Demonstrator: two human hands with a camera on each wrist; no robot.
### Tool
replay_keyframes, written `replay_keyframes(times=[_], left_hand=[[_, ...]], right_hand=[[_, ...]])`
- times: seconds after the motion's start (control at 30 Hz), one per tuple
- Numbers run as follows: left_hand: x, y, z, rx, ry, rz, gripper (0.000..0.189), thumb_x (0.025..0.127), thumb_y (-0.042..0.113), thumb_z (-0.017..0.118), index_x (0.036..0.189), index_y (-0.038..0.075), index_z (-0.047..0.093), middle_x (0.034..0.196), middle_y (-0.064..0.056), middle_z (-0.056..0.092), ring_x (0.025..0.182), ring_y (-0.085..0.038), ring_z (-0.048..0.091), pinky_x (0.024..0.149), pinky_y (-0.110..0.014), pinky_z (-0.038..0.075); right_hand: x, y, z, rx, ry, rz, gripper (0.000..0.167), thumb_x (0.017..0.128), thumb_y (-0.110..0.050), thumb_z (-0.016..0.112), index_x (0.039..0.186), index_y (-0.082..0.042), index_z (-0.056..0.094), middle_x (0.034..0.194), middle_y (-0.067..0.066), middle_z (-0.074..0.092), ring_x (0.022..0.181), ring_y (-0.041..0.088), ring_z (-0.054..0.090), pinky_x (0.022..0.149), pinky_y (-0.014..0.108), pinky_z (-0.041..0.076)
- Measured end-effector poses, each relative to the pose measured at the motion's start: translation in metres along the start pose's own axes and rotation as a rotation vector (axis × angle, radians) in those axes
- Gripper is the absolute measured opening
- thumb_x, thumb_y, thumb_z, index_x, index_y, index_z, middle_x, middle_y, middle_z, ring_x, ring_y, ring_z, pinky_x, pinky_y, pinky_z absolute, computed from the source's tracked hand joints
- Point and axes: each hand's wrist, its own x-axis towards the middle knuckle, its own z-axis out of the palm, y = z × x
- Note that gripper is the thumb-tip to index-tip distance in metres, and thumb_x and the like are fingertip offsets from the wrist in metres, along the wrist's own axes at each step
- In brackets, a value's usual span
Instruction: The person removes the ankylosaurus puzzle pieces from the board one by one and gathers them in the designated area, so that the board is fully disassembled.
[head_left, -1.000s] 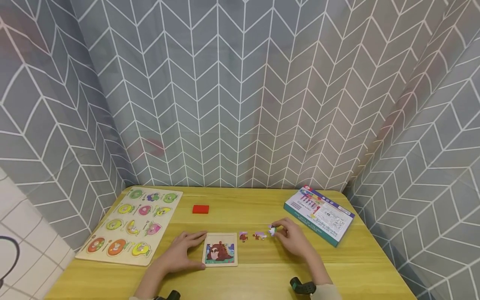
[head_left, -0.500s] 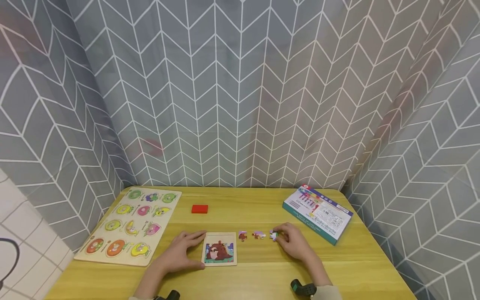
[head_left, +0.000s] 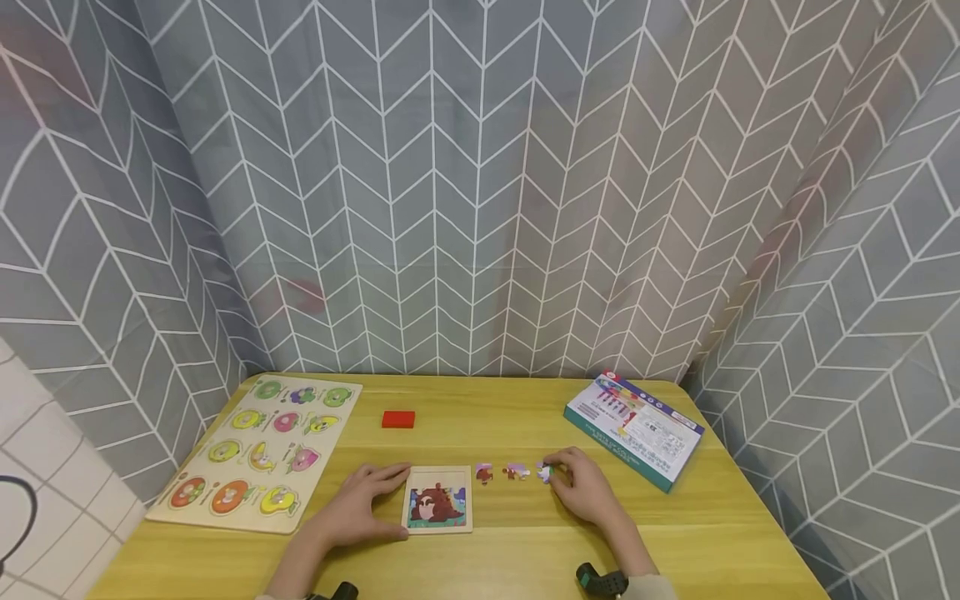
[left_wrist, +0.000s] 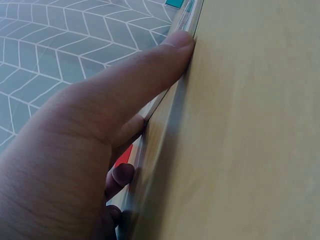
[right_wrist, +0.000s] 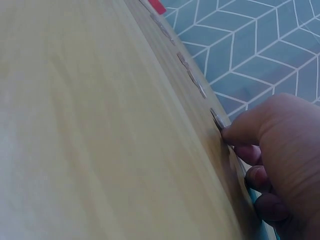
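Note:
In the head view, my left hand (head_left: 358, 504) lies at the left side of a small wooden puzzle frame (head_left: 439, 477). The thumb touches its near left corner and the forefinger its far left corner. A brown animal picture (head_left: 438, 505) fills the lower part of the frame; bare wood shows above it. Right of it, two loose puzzle pieces, one brown and purple (head_left: 484, 473) and one beside it (head_left: 517, 472), lie in a row. My right hand (head_left: 588, 490) pinches a third, white and purple puzzle piece (head_left: 543, 473) at the row's right end, close over the tabletop in the right wrist view.
A wooden fruit-and-vegetable puzzle board (head_left: 310, 481) lies at the table's left. A red block (head_left: 398, 419) sits behind the frame. The flat box (head_left: 637, 429) stands at the back right, beyond my right hand. A patterned curtain (head_left: 480, 208) hangs along the back edge.
The piece in my right hand has been turned and lowered level with the other two loose pieces. My left hand stays at the frame.

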Motion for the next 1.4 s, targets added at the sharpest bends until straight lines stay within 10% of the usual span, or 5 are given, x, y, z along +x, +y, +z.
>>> replay_keyframes(times=[1.4], left_hand=[[-0.0006,-0.0033,0.0035,0.018,0.025,0.002,0.097,0.075,0.068,0.086,0.156,0.024,0.057,0.162,0.007,0.05,0.115,-0.012,0.042,0.099,-0.047,0.044]], right_hand=[[-0.0028,-0.0016,-0.0018,0.073,0.024,-0.001,0.028,0.092,-0.004,0.077,0.12,-0.009,0.076,0.114,0.004,0.07,0.079,0.008,0.049,0.072,0.027,0.043]])
